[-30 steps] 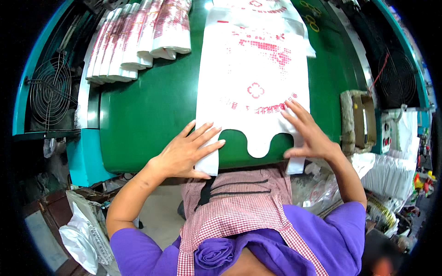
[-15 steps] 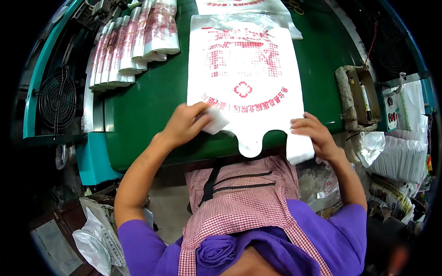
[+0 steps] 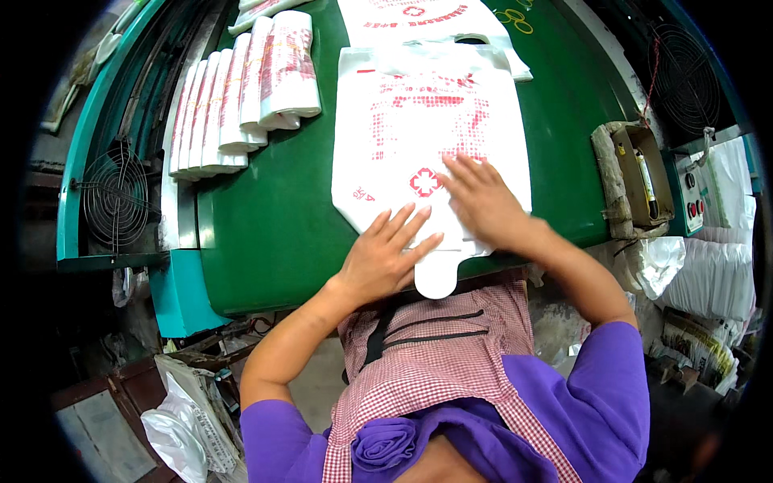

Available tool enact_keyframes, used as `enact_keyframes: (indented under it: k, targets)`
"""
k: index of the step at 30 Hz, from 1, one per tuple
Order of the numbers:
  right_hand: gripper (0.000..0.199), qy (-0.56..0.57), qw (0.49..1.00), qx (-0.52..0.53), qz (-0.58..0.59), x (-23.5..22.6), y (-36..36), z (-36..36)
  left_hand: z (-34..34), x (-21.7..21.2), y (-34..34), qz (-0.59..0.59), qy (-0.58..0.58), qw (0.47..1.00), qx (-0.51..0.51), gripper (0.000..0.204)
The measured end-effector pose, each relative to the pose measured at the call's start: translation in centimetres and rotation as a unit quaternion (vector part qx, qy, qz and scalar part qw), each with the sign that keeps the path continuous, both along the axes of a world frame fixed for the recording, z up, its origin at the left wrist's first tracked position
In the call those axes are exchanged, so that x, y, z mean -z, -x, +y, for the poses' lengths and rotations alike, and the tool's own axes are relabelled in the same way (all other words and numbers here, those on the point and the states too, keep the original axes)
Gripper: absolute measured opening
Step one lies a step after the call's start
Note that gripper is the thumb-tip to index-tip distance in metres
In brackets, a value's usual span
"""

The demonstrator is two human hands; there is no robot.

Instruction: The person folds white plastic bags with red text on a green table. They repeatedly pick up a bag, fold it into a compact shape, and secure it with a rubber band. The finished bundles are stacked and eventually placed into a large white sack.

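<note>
A white plastic carrier bag (image 3: pixel 353 137) with red print lies flat in front of me; whether it is one bag or a stack I cannot tell. Its near corners are folded inward, and a rounded tab (image 3: pixel 436 276) sticks out over the table's near edge. My left hand (image 3: pixel 388 253) is flat on the folded left part, fingers spread. Pressed on the bag beside the red cross mark is my right hand (image 3: pixel 487 201), also with fingers extended. Both palms hide part of the folds.
The green table (image 3: pixel 266 233) carries rolled bundles of printed bags (image 3: pixel 241 97) at left. More white bags (image 3: pixel 419 24) lie beyond, near yellow rubber bands (image 3: pixel 515 20). A box with a marker (image 3: pixel 644 177) is fixed at right. Fans (image 3: pixel 115 197) flank the table.
Both hands have moved inward, folding the bag's two near handle parts over onto its body. The fingers that gripped the handles now lie flat on the folds.
</note>
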State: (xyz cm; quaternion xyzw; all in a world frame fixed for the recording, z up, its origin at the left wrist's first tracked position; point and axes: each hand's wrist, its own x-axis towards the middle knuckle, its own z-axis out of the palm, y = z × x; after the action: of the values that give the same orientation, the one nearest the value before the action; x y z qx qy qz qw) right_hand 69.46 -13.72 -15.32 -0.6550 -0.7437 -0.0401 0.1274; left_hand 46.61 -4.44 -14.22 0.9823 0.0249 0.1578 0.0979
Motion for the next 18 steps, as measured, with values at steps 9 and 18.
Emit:
enact_keyframes:
  k: [9, 18]
  targets:
    - [0.067, 0.046, 0.993, -0.052, 0.094, -4.7, -0.8, 1.4, 8.4, -2.5, -8.1, 0.113, 0.130, 0.959, -0.223, 0.029]
    - [0.048, -0.021, 0.938, -0.113, 0.326, -3.2, 1.7, -3.3, 4.1, -1.4, -4.7, 0.054, -0.023, 0.994, -0.094, 0.045]
